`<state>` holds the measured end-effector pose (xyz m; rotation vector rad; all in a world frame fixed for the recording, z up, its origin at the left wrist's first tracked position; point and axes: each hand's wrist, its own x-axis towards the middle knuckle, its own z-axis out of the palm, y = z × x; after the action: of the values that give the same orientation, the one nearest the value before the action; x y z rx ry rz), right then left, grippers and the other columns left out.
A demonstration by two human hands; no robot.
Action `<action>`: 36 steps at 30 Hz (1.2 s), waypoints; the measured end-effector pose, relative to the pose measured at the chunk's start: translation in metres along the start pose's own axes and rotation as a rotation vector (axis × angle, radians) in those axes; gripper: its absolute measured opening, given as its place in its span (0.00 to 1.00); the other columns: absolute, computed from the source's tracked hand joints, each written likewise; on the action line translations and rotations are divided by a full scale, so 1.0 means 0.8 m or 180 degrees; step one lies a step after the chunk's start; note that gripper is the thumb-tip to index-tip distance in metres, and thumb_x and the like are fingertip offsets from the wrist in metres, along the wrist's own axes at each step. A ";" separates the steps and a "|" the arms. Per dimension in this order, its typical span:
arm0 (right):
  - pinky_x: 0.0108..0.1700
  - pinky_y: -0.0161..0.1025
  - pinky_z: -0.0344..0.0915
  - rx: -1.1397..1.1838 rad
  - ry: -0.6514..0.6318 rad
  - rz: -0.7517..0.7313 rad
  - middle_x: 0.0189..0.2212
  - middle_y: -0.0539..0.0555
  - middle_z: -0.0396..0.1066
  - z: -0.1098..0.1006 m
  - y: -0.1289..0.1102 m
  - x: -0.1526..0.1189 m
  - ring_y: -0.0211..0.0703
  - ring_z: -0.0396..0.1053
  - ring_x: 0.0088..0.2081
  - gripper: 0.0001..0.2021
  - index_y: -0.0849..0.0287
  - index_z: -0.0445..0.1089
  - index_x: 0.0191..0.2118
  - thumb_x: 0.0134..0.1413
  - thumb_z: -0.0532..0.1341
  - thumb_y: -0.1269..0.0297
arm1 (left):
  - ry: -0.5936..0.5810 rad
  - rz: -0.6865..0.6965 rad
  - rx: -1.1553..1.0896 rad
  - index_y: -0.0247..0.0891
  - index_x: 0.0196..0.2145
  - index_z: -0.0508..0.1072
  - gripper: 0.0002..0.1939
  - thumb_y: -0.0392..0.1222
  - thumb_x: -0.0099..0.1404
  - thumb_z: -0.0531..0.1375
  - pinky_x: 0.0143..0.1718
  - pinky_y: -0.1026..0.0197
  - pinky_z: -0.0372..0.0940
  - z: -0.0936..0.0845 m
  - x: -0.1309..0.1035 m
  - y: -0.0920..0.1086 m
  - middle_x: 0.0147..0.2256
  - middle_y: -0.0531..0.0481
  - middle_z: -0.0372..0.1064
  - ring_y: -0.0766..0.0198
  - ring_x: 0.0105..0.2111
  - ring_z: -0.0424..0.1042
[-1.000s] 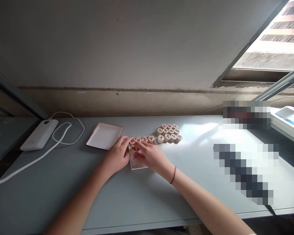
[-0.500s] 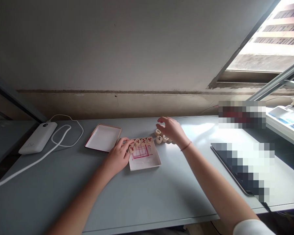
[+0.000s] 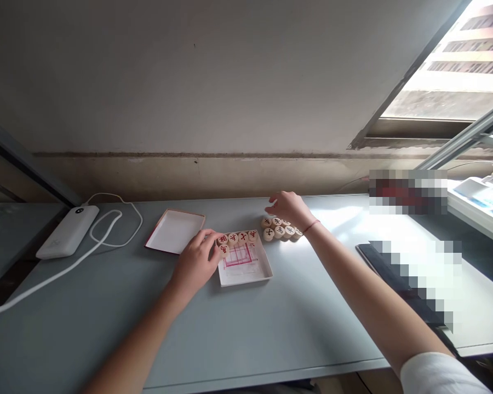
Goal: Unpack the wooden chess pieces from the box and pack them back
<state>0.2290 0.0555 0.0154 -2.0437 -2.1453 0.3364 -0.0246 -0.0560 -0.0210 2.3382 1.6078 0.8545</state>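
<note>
Shifted since a second ago: right hand point(image 3: 290, 210), from the box point(image 3: 250, 275) to above the loose discs point(image 3: 280, 231), digits parted. Left hand point(image 3: 196, 261), digits apart, rests at the box's left rim, beside five boxed discs point(image 3: 242, 237). Fetching, I judge; next, pinching one disc.

A thin reddish band point(image 3: 311, 226) encircles the right wrist point(image 3: 305, 219), at four o'clock from the right grip point(image 3: 288, 209). A plain white sleeve point(image 3: 437, 373) covers the right arm at four o'clock in the view; its edge is curved. The left forearm point(image 3: 150, 328) is bare.
</note>
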 end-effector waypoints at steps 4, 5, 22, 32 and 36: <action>0.25 0.34 0.65 0.1642 -0.0170 -0.0421 0.35 0.54 0.76 -0.001 -0.035 -0.062 0.39 0.72 0.27 0.16 0.57 0.72 0.43 0.51 0.62 0.55 | 0.0151 0.0087 -0.0137 0.42 0.48 0.69 0.14 0.41 0.65 0.56 0.45 0.56 0.68 -0.001 -0.001 0.011 0.44 0.47 0.69 0.58 0.43 0.72; 0.24 0.34 0.65 0.2003 -0.0425 -0.0564 0.34 0.54 0.76 0.004 -0.045 -0.080 0.39 0.71 0.27 0.16 0.57 0.72 0.43 0.50 0.63 0.54 | 0.0120 0.0199 -0.0224 0.42 0.50 0.68 0.16 0.43 0.64 0.57 0.46 0.56 0.68 0.002 -0.003 0.014 0.45 0.47 0.69 0.57 0.44 0.72; 0.30 0.35 0.68 0.3431 -0.0170 -0.0503 0.37 0.55 0.72 0.048 -0.049 -0.121 0.39 0.71 0.32 0.15 0.58 0.69 0.38 0.51 0.63 0.52 | -0.0045 0.0514 0.0245 0.41 0.34 0.72 0.03 0.39 0.64 0.58 0.44 0.56 0.60 0.021 -0.002 0.026 0.37 0.52 0.74 0.60 0.41 0.71; 0.40 0.40 0.67 0.1463 0.0414 -0.1568 0.38 0.54 0.72 0.072 -0.059 -0.130 0.43 0.69 0.38 0.06 0.54 0.70 0.41 0.58 0.58 0.68 | -0.0100 0.0419 0.0225 0.43 0.45 0.69 0.14 0.40 0.60 0.61 0.49 0.51 0.63 0.026 -0.002 0.007 0.46 0.47 0.68 0.54 0.47 0.67; 0.41 0.41 0.65 0.0834 0.0574 -0.1906 0.39 0.56 0.71 0.078 -0.060 -0.130 0.47 0.67 0.40 0.05 0.56 0.69 0.39 0.58 0.58 0.68 | -0.0191 0.0332 0.0103 0.44 0.53 0.63 0.23 0.36 0.61 0.58 0.51 0.51 0.65 0.030 -0.004 -0.001 0.53 0.44 0.63 0.54 0.52 0.65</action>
<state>0.1714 -0.0534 -0.0278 -1.1740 -2.3179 0.3101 -0.0129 -0.0541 -0.0426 2.4642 1.4990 0.7758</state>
